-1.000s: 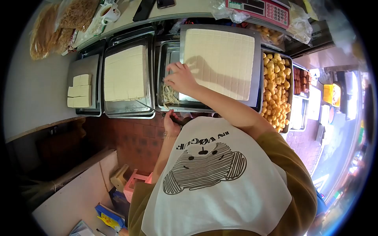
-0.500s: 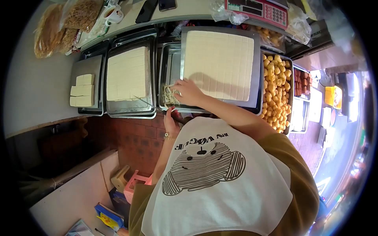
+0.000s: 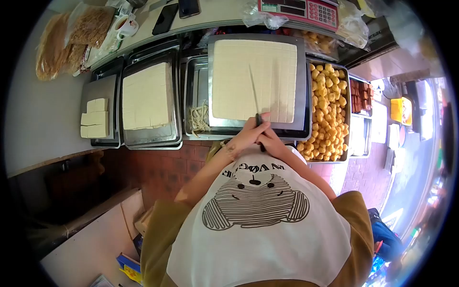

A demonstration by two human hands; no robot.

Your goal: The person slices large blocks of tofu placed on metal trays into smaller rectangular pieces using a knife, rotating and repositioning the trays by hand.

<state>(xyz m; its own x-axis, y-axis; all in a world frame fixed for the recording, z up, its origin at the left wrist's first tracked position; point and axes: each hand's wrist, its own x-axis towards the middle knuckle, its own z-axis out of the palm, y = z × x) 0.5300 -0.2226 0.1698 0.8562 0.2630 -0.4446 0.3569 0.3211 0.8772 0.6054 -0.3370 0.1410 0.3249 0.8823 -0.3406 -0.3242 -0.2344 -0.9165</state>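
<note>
Both hands meet at the dark handle of a long thin knife [image 3: 254, 89] in front of my apron. My left hand [image 3: 249, 132] is closed around the handle near the blade. My right hand [image 3: 272, 142] closes on its rear part; the hands overlap, so some fingers are hidden. The blade points away from me over a large scored slab of tofu [image 3: 253, 76] on a metal sheet [image 3: 300, 86]. Left of this sheet, thin pale trimmings [image 3: 199, 118] lie in the metal tray [image 3: 190, 86] underneath.
To the left are a tray with cut tofu [image 3: 146, 95] and several tofu blocks [image 3: 94, 118]. Golden fried puffs [image 3: 328, 110] fill a tray on the right, beside brown blocks [image 3: 362, 96]. A red scale [image 3: 306, 14], phones [image 3: 165, 19] and a cup [image 3: 126, 26] stand on the back shelf.
My right hand has left the trimmings and come to the knife handle. My left hand has moved right with the knife, whose blade has swung from pointing left to pointing away from me.
</note>
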